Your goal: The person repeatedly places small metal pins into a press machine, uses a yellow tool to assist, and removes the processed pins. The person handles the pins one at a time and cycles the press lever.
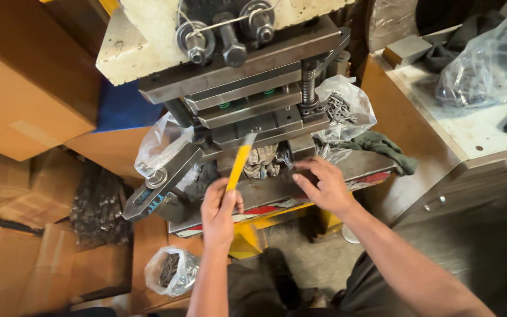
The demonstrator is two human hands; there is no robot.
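Head view. Left hand (218, 208) closed around the near end of a yellow stick (239, 161), whose far tip reaches into the gap of the press (247, 88). Right hand (323, 185) just right of it, fingers loosely spread and resting on the press bed (277, 191) (holding nothing that I can see). Small metal parts (265, 159) piled under the die, between both hands. Bag of parts (347, 108) far right of the press; another bag (171, 271) near left, on the floor. Cardboard boxes (24, 88) at left, a bench (470, 135) at right.

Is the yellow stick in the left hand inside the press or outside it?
Inside: the yellow stick, held by the left hand, reaches between the press plates.
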